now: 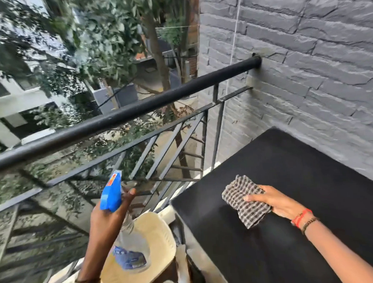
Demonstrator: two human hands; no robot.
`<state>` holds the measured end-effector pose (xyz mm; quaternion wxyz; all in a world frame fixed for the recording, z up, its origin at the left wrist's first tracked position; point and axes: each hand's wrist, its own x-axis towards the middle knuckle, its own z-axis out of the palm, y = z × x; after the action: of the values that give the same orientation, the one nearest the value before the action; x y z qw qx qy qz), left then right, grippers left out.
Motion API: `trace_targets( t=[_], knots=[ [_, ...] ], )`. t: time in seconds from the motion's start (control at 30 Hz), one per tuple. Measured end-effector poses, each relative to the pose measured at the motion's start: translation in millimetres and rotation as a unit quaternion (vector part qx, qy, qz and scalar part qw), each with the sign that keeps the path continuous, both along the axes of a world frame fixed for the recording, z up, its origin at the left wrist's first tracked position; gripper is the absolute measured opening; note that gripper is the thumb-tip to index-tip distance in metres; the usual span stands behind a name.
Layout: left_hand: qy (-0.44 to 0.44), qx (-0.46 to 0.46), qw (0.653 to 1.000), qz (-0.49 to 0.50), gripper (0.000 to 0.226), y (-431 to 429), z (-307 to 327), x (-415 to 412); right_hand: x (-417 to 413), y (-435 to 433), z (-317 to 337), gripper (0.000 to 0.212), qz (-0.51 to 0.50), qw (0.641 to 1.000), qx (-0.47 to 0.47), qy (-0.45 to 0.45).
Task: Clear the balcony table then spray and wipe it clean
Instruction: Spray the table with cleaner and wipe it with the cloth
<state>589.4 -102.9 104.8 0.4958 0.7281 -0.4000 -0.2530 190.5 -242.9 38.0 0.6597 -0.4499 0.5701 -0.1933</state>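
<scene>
We see the black counter [300, 179] w/ the checked cloth [241, 200] bunched on its near-left part. R hand [276, 201] grips the cloth, fingers [251, 198] curled over one edge, thumb hidden; red thread & dark bead band on that wrist. L hand [107, 217] holds a spray bottle [131, 244] off the counter's left side. Its fingers [129, 194] are wrapped round the neck by the blue trigger head, nozzle pointing up & away from us. Below those fingers sits a cream plastic item [157, 234], type unclear. Beyond both hands runs a black railing [137, 109]. Right of the R fingers is a grey stone wall [306, 72].
</scene>
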Motion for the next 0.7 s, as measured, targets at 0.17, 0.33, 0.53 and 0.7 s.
trace_targets(
  t=[0.17, 0.33, 0.53, 0.7],
  knots=[
    [0.017, -0.039, 0.999, 0.01, 0.021, 49.1, -12.9, 28.8, 81.9, 55.1, -5.1, 0.038, -0.042, 0.995, 0.033, -0.085],
    [0.068, -0.084, 0.992, 0.07, 0.013, 77.4, -46.6, 51.8, 168.4, 95.3, -17.1, 0.039, -0.054, 0.991, 0.058, -0.109],
    [0.094, -0.045, 0.989, 0.101, 0.012, 87.6, -104.2, 76.2, 254.9, 110.8, -64.4, 0.042, -0.074, 0.994, 0.074, -0.044],
    [0.135, -0.001, 0.987, 0.091, 0.042, 92.3, -147.5, 89.2, 304.0, 110.0, -124.5, 0.039, -0.083, 0.992, 0.088, 0.024]
  ],
)
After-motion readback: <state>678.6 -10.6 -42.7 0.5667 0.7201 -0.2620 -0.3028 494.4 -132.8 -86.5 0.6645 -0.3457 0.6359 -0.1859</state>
